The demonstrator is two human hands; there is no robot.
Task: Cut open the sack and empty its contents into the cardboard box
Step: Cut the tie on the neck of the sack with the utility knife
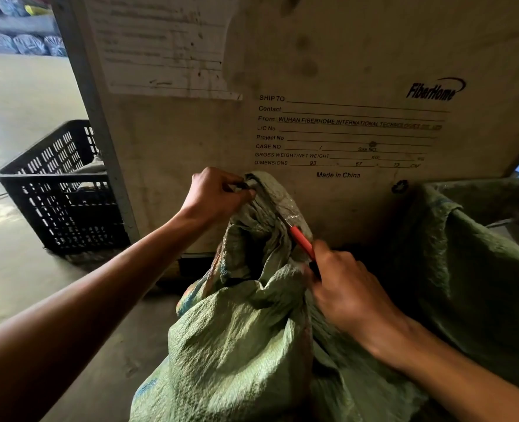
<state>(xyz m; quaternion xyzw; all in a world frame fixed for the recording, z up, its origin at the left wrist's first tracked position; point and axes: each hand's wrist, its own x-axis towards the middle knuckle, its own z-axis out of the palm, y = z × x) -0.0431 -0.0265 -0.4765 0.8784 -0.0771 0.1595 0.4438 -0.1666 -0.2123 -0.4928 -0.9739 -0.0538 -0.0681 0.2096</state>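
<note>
so i'm at the cutting part right now. the green woven sack (237, 345) is standing on the floor right in front of me, leaning up against the side of the big cardboard box (328, 71) with all the shipping print on it. my left hand (215, 193) is up at the bunched, tied neck of the sack, fingers pinched round the knot and what looks like a dark tie there, pulling it up tight. my right hand (343, 287) is clenched round a red-handled cutter (301, 239), and the blade end runs up into the gathered fabric just below the neck, where there's some clear tape or plastic wrapped around. can't honestly tell how deep the blade is in, it's a bit blurry.

progress wise: early days i'd say. the neck looks tied shut, i can't see any real opening yet, and nothing's come out. so the cut itself still has to be finished, then the whole sack has to get lifted and tipped over the top of the box, which rises well above the sack from here.

other stuff around: another green sack (480, 254) slumped on my right, and a black plastic crate (60, 190) on the floor to the left of the box.
</note>
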